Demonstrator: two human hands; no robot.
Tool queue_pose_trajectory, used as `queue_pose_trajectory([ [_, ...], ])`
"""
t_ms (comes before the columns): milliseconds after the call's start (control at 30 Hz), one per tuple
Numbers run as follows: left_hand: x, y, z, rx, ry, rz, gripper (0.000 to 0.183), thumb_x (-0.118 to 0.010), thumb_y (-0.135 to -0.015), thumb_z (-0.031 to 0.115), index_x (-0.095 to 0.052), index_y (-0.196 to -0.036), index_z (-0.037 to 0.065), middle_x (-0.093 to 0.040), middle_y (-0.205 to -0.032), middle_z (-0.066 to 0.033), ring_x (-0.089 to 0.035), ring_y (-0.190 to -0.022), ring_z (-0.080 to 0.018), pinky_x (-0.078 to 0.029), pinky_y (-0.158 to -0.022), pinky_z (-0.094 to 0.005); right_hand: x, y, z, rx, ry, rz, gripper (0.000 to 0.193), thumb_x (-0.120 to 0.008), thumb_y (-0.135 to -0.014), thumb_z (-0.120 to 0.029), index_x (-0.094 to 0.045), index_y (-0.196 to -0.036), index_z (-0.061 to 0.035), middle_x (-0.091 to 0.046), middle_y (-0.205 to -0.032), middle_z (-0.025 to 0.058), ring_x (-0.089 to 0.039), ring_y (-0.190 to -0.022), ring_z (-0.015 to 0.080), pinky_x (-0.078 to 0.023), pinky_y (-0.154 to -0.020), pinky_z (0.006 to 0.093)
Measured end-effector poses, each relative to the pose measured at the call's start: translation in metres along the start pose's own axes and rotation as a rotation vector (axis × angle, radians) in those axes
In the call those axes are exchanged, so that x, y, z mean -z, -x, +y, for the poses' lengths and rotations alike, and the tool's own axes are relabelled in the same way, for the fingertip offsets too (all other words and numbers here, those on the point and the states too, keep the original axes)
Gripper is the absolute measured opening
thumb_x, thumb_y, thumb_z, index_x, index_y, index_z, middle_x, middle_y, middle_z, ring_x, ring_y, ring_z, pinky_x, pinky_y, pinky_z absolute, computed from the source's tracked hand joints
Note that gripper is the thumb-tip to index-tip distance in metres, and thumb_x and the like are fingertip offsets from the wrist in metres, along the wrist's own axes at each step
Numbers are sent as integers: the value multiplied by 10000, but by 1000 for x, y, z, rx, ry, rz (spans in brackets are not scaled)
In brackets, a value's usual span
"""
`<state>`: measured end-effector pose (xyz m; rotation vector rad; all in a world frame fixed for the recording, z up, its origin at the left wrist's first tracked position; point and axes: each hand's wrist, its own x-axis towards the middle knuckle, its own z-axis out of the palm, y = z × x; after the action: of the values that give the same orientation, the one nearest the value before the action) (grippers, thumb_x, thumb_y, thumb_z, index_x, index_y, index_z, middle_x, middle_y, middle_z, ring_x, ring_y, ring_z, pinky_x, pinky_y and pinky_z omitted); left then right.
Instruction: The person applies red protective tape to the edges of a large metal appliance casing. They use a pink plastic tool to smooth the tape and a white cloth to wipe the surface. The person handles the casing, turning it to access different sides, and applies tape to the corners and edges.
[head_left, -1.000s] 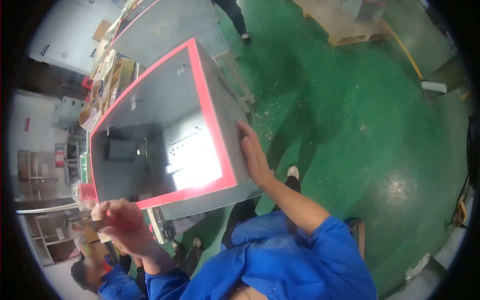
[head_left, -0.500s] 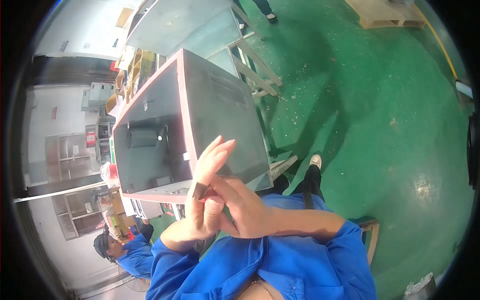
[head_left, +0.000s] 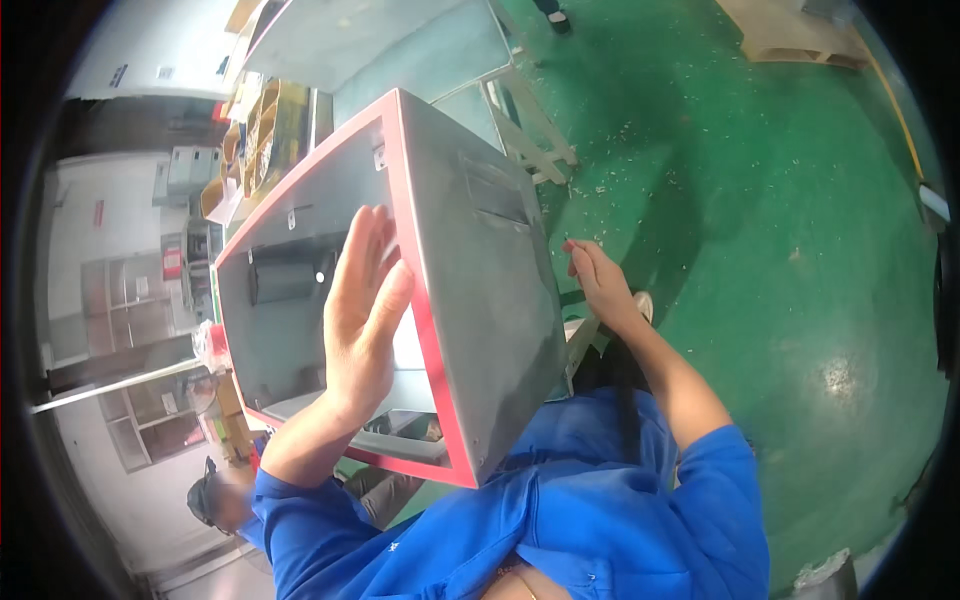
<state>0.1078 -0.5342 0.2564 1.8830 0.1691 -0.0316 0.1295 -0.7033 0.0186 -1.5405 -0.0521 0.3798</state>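
Observation:
A grey metal box (head_left: pixel 490 270) with an open front stands before me, tilted in the view, and a red strip (head_left: pixel 430 365) runs along its front rim. My left hand (head_left: pixel 360 325) is open, fingers stretched upward in front of the opening. Its thumb lies over or beside the red rim; whether it touches cannot be told. Off the box's right side, my right hand (head_left: pixel 605 290) is closed in a pinch. A small red piece (head_left: pixel 568 245) shows at its fingertips, too small to name further.
Behind the box stands a grey-topped workbench (head_left: pixel 430 60) on pale legs. Cardboard bins (head_left: pixel 262 130) line the left. A person in a cap (head_left: pixel 205 500) is at lower left. A wooden pallet (head_left: pixel 790 35) lies on the green floor (head_left: pixel 750 300) at far right.
My hands were together in front of the box and have come apart. The left moved left and opened at the rim; the right went up and right. The box looks turned and nearer.

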Motion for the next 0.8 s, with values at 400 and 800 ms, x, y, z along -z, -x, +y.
queue_pose_trajectory([
  [400, -36, -19, 10, 334, -277, 161, 440, -371, -905, 96, -251, -1307, -36, -466, -1176, -114, -454, -1033, -162, -342, -889, -265, 20, -92, 12, -243, -185, -540, 342, -390, -919, -327, -554, -904, -27, -601, -676, 56, -557, -640, 122, -422, -590, 265],
  [800, -36, -22, 14, 396, -381, 103, 546, -378, -900, 309, -224, -1313, -12, -422, -1191, -128, -428, -1058, -194, -343, -891, -318, 24, -117, -2, -187, 251, -712, 324, -418, -899, -302, -560, -886, -11, -608, -769, 167, -585, -698, 313, -450, -651, 374],
])
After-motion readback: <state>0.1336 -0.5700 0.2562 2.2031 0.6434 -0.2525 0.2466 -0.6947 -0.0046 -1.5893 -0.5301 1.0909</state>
